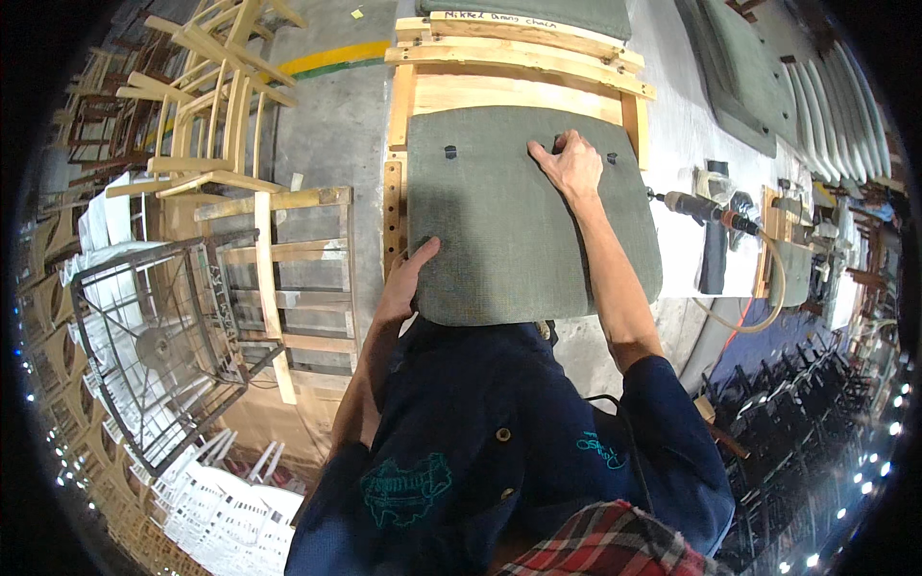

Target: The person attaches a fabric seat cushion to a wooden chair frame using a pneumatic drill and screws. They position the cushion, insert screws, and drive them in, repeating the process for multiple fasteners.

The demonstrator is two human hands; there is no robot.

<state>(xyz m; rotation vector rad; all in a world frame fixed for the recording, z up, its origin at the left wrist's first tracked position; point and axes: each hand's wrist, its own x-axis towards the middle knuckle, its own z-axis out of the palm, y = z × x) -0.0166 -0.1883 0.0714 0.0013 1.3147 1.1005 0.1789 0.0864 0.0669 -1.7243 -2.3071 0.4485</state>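
Observation:
A grey-green fabric-covered chair seat pad [504,230] lies in front of me on a wooden frame [400,106], its near edge against my body. My left hand [408,278] grips its left edge, thumb on top and fingers out of sight below. Over the upper right part of the pad is my right hand [573,165], its fingers curled in and the thumb pointing left; whatever they may hold is hidden. Two small dark patches mark the fabric, a left one [450,152] and a right one [612,158] just beside my right hand.
A power driver [706,209] with a hose [776,264] lies on the white surface to the right. Stacked green pads [735,82] stand beyond it. On my left are wooden chair frames [226,106], a slatted pallet [322,278] and a wire-caged fan [158,346].

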